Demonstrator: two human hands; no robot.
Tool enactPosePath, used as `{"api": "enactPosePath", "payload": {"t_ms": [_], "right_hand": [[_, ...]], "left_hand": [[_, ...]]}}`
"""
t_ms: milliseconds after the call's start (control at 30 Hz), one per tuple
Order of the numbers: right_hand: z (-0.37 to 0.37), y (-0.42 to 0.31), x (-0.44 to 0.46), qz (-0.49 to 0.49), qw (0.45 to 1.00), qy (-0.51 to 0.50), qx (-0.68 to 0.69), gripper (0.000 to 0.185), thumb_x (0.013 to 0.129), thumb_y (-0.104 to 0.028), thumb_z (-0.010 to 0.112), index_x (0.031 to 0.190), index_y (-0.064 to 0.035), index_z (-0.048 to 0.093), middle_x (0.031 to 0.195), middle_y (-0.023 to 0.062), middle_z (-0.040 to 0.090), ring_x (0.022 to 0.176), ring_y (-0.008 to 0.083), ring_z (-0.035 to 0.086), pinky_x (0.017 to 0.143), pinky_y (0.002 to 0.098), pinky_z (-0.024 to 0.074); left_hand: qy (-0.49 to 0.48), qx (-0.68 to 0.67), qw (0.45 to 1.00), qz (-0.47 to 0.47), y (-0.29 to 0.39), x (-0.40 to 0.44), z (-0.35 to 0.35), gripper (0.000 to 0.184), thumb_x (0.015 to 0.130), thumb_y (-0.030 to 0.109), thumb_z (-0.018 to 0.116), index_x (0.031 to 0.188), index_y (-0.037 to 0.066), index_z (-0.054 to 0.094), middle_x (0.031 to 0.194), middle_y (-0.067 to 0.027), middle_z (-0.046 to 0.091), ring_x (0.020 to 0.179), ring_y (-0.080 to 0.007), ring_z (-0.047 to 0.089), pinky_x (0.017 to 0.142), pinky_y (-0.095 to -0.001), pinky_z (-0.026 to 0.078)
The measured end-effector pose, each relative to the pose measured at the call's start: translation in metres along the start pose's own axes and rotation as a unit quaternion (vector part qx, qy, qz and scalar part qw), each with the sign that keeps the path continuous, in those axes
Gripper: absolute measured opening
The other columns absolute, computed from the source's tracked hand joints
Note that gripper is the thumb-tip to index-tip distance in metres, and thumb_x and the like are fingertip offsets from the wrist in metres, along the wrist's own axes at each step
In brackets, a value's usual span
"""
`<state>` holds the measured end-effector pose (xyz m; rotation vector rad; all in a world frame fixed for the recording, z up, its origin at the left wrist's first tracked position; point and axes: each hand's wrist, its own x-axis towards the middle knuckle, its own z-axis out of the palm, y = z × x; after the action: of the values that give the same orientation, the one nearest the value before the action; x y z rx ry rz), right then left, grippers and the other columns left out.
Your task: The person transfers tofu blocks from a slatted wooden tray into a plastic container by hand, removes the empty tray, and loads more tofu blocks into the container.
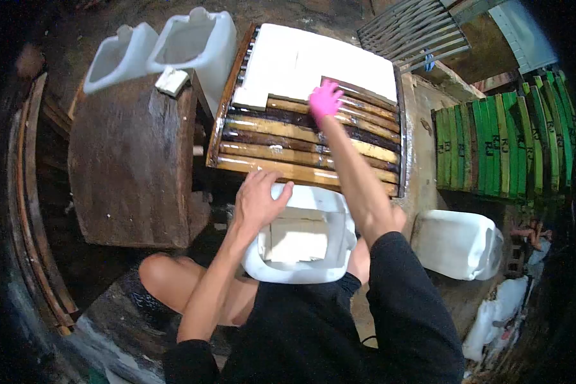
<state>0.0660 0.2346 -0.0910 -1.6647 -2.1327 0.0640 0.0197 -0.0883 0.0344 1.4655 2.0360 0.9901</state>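
Note:
A cut-open white plastic jug (256, 265) stands between my legs, with pale flat blocks (294, 238) inside. My bare left hand (260, 200) grips its far left corner, thumb along the rim and fingers over the outer side, close to the rack's front edge. Beyond it lies a rack of wet wooden slats (275, 153), partly covered by a smooth white slab (326, 57) with a stepped near edge. My right hand (325, 101), in a pink glove, reaches over the slats to that edge. Its fingers are spread, and I see nothing held in them.
Left of the rack is a dark wooden stand (131, 160) with a small white block (171, 81) on it. Two cut jugs (192, 45) stand behind. At right are green slatted frames (493, 144) marked RJ and a white jug (454, 243) on its side.

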Motion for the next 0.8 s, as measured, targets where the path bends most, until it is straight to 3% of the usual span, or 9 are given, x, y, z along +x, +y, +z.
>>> {"api": "enactPosePath", "payload": {"t_ms": [33, 100, 200, 300, 433, 500, 567, 700, 800], "right_hand": [[0.020, -0.014, -0.004, 0.014, 0.999, 0.033, -0.031, 0.052, 0.101, -0.022, 0.042, 0.148, -0.0023, 0.036, 0.149, 0.0250, 0.043, 0.134, 0.0386, 0.047, 0.111, 0.0512, 0.0370], [0.006, -0.041, 0.008, 0.157, 0.955, -0.025, 0.251, 0.056, 0.098, -0.020, 0.041, 0.150, -0.0011, 0.032, 0.147, 0.0236, 0.047, 0.134, 0.0386, 0.048, 0.110, 0.0504, 0.0385], [-0.052, -0.048, 0.021, 0.291, 0.707, -0.184, 0.618, 0.057, 0.098, -0.028, 0.034, 0.148, -0.0002, 0.037, 0.143, 0.0186, 0.054, 0.132, 0.0367, 0.051, 0.110, 0.0490, 0.0385], [-0.051, 0.003, 0.060, 0.319, 0.500, -0.416, 0.690, 0.055, 0.105, -0.036, 0.024, 0.147, -0.0025, 0.037, 0.149, 0.0183, 0.047, 0.133, 0.0411, 0.049, 0.108, 0.0626, 0.0377], [-0.079, -0.015, 0.047, 0.217, 0.407, -0.500, 0.733, 0.059, 0.104, -0.037, 0.026, 0.148, 0.0012, 0.035, 0.154, 0.0208, 0.040, 0.135, 0.0451, 0.045, 0.109, 0.0713, 0.0309], [-0.026, -0.004, 0.053, 0.233, 0.181, -0.498, 0.816, 0.065, 0.099, -0.044, 0.029, 0.150, -0.0044, 0.036, 0.154, 0.0206, 0.039, 0.139, 0.0471, 0.038, 0.103, 0.0814, 0.0223], [-0.014, -0.002, 0.052, 0.223, 0.103, -0.458, 0.854, 0.070, 0.094, -0.048, 0.033, 0.151, -0.0085, 0.037, 0.155, 0.0199, 0.038, 0.140, 0.0478, 0.035, 0.101, 0.0864, 0.0183], [-0.055, 0.010, 0.016, 0.201, 0.219, -0.390, 0.871, 0.073, 0.090, -0.051, 0.038, 0.150, -0.0093, 0.039, 0.158, 0.0194, 0.034, 0.140, 0.0469, 0.035, 0.103, 0.0842, 0.0217], [-0.142, 0.024, -0.031, 0.206, 0.425, -0.304, 0.827, 0.074, 0.093, -0.051, 0.038, 0.147, -0.0001, 0.039, 0.152, 0.0250, 0.040, 0.135, 0.0456, 0.042, 0.112, 0.0655, 0.0324]], "left_hand": [[0.005, 0.002, 1.000, 0.001, 0.003, 0.000, -0.001, 0.037, 0.088, 0.033, 0.069, 0.106, 0.001, 0.071, 0.108, -0.0177, 0.070, 0.106, -0.0358, 0.063, 0.096, -0.0427, 0.050], [0.013, -0.003, 1.000, -0.005, 0.005, 0.000, -0.001, 0.038, 0.088, 0.034, 0.069, 0.106, 0.001, 0.071, 0.109, -0.0175, 0.070, 0.106, -0.0357, 0.063, 0.096, -0.0425, 0.050], [-0.015, -0.008, 1.000, -0.023, 0.006, 0.001, -0.003, 0.037, 0.088, 0.033, 0.069, 0.107, 0.001, 0.071, 0.109, -0.0169, 0.070, 0.107, -0.0351, 0.063, 0.095, -0.0416, 0.049], [-0.009, -0.009, 1.000, -0.024, 0.006, 0.003, -0.003, 0.035, 0.088, 0.031, 0.069, 0.107, 0.002, 0.071, 0.109, -0.0164, 0.070, 0.108, -0.0348, 0.063, 0.095, -0.0413, 0.049], [-0.006, -0.012, 1.000, -0.021, 0.005, 0.004, -0.001, 0.038, 0.087, 0.033, 0.069, 0.106, 0.000, 0.071, 0.108, -0.0175, 0.070, 0.107, -0.0350, 0.063, 0.096, -0.0423, 0.049], [-0.009, 0.006, 1.000, -0.020, 0.007, 0.003, -0.003, 0.035, 0.087, 0.031, 0.069, 0.106, 0.002, 0.072, 0.109, -0.0166, 0.070, 0.107, -0.0345, 0.063, 0.095, -0.0417, 0.049], [-0.008, 0.013, 1.000, -0.009, 0.007, 0.006, -0.002, 0.033, 0.088, 0.031, 0.070, 0.106, 0.003, 0.072, 0.109, -0.0164, 0.071, 0.106, -0.0345, 0.064, 0.094, -0.0415, 0.050], [0.006, 0.005, 1.000, 0.014, -0.005, 0.003, 0.004, 0.032, 0.088, 0.030, 0.071, 0.102, 0.002, 0.073, 0.106, -0.0171, 0.071, 0.102, -0.0362, 0.065, 0.092, -0.0426, 0.051], [-0.014, -0.012, 1.000, 0.008, -0.005, 0.002, 0.002, 0.032, 0.090, 0.030, 0.068, 0.103, 0.002, 0.073, 0.103, -0.0180, 0.072, 0.098, -0.0369, 0.066, 0.090, -0.0431, 0.051]]}}
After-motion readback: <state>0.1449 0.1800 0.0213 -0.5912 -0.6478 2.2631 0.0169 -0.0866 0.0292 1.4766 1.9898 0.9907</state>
